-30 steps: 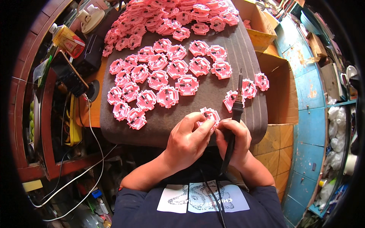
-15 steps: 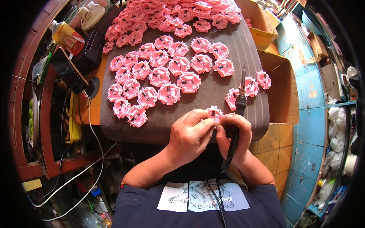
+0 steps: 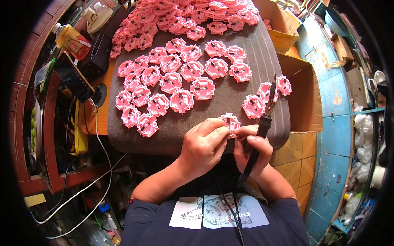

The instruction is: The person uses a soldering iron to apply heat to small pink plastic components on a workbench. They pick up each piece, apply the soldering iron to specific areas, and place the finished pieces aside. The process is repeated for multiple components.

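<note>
Closed in a pinch, my left hand (image 3: 203, 141) grips the left side of a pink plastic housing (image 3: 231, 122) with a dark piece across its middle. This happens at the front edge of the dark board. My right hand (image 3: 264, 151) is closed around a soldering iron (image 3: 264, 124), its black handle lying across the fingers and its tip pointing away from me. Fingertips of that same hand reach the housing's right edge; whether they press on it is hard to see. Just beyond the iron lie a few similar pink housings (image 3: 253, 106).
Loose rows of pink housings (image 3: 170, 82) cover the board's left and middle, with a big heap (image 3: 164, 18) behind. Cardboard boxes (image 3: 301, 90) stand on the right, before blue cabinets (image 3: 334, 135). At left are a bottle (image 3: 72, 41), a phone (image 3: 74, 76) and white cables (image 3: 107, 164).
The soldering iron has swung to the right and its tip has moved away from the housing nearest it. The held housing has been tilted so its face shows more.
</note>
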{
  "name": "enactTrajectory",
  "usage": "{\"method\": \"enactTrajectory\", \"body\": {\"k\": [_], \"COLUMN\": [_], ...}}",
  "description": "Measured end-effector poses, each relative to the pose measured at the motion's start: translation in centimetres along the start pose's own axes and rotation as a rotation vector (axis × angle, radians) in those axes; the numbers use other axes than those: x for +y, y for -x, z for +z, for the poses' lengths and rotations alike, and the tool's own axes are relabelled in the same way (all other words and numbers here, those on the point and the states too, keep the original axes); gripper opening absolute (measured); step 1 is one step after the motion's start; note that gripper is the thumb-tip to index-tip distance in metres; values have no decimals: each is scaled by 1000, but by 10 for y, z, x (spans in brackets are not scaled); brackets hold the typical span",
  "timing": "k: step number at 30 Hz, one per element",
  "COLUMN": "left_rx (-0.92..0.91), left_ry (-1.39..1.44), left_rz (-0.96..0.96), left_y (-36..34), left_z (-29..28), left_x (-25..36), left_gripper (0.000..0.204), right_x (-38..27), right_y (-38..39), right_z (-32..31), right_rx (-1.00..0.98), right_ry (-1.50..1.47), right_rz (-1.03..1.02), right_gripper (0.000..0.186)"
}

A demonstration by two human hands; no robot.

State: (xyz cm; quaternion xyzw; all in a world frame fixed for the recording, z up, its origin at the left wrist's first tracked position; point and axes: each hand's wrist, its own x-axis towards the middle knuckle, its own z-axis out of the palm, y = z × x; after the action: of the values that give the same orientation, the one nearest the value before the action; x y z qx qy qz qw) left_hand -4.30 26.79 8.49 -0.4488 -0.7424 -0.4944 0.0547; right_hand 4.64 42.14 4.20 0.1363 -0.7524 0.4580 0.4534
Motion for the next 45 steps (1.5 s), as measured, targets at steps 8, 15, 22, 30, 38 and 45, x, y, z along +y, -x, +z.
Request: {"method": "enactTrajectory", "body": {"k": [8,15,22,30,38,45], "left_rx": [-13,-26,-61,-85,-87,-88], "left_ry": [46,-3,-37,-95,-113,-114], "left_rz": [-64,-44,-54,-12,-9,-28], "left_y": [1,-1,-5,-4,-4,-5], "left_z": [-2,-1,-3,-4,-4,-4], "left_x": [0,1,5,7,9,11], "left_gripper": [19,20,21,22,23,21], "right_x": [-3,-6,-26,-65,-60,-58], "right_y": [-6,-8,-10,-25,-25,-23], "right_z": [-9,-11,-55,-84,-73,-69], "right_rx": [-119,-110,-175,-279,-290,-287], "right_ry": [190,201,182,164,177,193], "right_rz": [-88,-64,-13,60,25,16], "right_gripper": [58,45,61,32,28,26]}}
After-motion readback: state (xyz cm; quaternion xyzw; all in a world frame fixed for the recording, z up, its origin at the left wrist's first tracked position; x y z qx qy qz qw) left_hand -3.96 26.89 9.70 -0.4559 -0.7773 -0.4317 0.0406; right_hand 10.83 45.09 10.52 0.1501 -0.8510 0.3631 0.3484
